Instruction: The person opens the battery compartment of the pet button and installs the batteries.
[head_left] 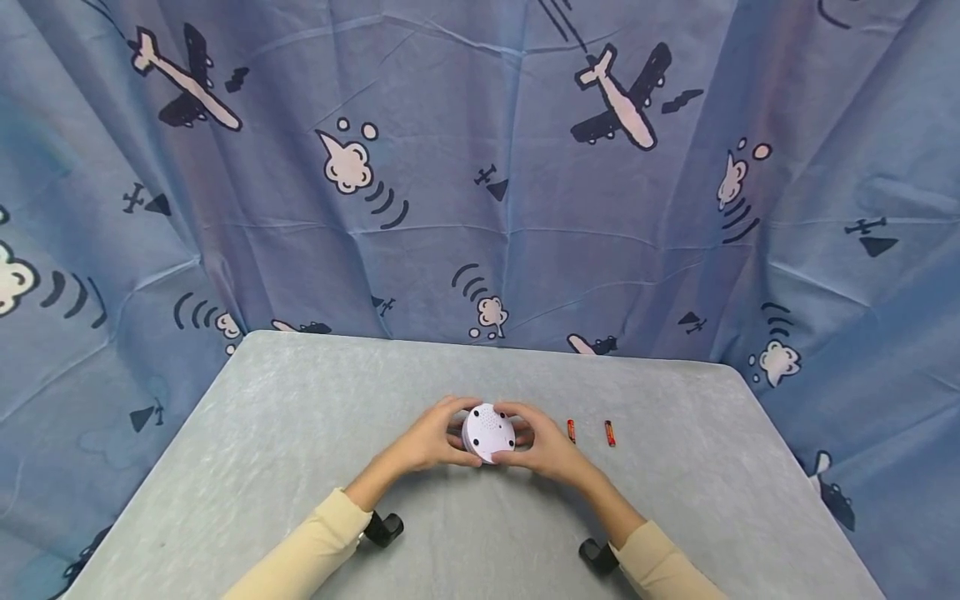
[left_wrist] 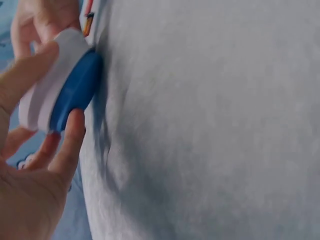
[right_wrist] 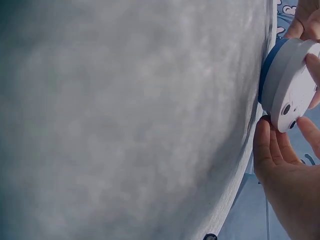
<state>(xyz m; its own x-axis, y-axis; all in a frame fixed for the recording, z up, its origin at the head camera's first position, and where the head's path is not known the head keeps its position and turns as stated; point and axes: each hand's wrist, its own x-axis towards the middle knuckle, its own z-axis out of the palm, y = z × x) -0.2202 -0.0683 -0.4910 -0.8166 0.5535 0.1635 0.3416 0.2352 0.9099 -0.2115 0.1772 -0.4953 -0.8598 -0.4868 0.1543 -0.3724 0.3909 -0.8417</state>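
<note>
A person's left hand (head_left: 437, 435) and right hand (head_left: 547, 446) are holding a round white-and-blue plastic device (head_left: 491, 435), grips half-open around its left and right sides, mid-way across the mottled grey counter (head_left: 337, 396). I'm judging it light, stiff, slightly slippery; its side wall (right_wrist: 281, 72) is offering the surest hold.

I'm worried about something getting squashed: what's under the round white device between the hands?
The white device has its blue side turned toward the gray tabletop. The spot directly beneath is covered, so I cannot tell whether anything lies there.
</note>
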